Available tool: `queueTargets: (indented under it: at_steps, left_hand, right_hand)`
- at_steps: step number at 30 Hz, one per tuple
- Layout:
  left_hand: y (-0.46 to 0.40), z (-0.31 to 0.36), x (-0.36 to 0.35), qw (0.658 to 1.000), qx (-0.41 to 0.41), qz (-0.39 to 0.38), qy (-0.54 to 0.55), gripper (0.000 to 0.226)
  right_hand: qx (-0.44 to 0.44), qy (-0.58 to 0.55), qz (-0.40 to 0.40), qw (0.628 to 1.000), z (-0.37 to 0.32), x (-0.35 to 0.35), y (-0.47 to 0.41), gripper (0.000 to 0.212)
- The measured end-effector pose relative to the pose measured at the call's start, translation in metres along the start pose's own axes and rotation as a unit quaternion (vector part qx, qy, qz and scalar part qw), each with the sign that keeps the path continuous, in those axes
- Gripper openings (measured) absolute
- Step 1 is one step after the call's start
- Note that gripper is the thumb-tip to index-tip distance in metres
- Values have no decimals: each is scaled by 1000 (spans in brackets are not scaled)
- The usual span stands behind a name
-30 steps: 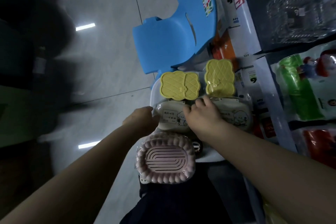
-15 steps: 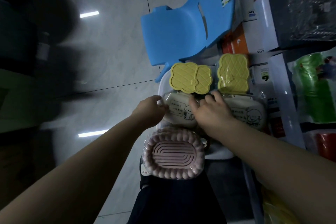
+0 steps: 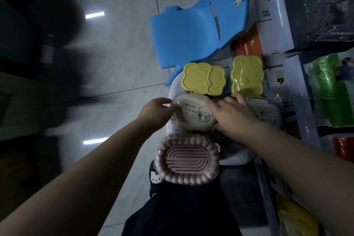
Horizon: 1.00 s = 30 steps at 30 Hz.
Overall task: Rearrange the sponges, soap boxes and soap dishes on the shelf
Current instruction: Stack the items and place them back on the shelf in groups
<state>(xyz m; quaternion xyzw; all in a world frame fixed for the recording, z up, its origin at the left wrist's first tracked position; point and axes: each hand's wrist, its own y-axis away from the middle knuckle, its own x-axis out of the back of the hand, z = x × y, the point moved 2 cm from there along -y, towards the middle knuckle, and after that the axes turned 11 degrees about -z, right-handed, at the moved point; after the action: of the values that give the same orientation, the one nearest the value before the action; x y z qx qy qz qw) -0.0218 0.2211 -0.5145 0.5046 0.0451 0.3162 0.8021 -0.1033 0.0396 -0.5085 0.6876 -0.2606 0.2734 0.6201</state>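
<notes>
A cream soap box (image 3: 193, 113) with a cartoon dog print lies wrapped in plastic on a white tray (image 3: 173, 87). My left hand (image 3: 155, 112) holds its left end, fingers curled at the edge. My right hand (image 3: 232, 114) grips its right end, fingers over the top and thumb under. A second cream soap box (image 3: 268, 115) lies to the right, partly hidden by my right hand. Two yellow quilted soap boxes (image 3: 204, 78) (image 3: 247, 74) sit behind. A pink beaded soap dish (image 3: 186, 161) in plastic wrap lies nearest me.
A blue plastic chair (image 3: 191, 25) stands behind the tray. The white shelf edge (image 3: 298, 90) with price labels runs down the right, with green packaged goods (image 3: 333, 90) and clear containers (image 3: 329, 5) beyond. Grey tiled floor lies to the left. My dark clothing is at the bottom.
Both hands have spread apart to the two ends of the left cream soap box, uncovering its printed lid. The view has shifted slightly.
</notes>
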Motion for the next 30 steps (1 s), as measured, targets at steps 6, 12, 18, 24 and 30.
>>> queueTargets:
  at_steps: [6,12,18,24,30]
  left_hand:
    - [10,-4,1,998,-25,2,61,46]
    - [19,0,6,997,-48,19,63,43]
    - [42,16,14,995,-83,38,48,43]
    - [76,56,-3,992,-124,19,4,46]
    - [80,92,-63,983,-153,-28,-96,48]
  right_hand:
    - [5,-27,12,1000,3,2,5,81]
    - [22,-60,19,998,8,13,15,85]
    - [25,-107,28,993,10,39,45,84]
    - [-31,-193,58,979,35,63,102,95]
    - [-101,-196,44,974,83,44,148,82]
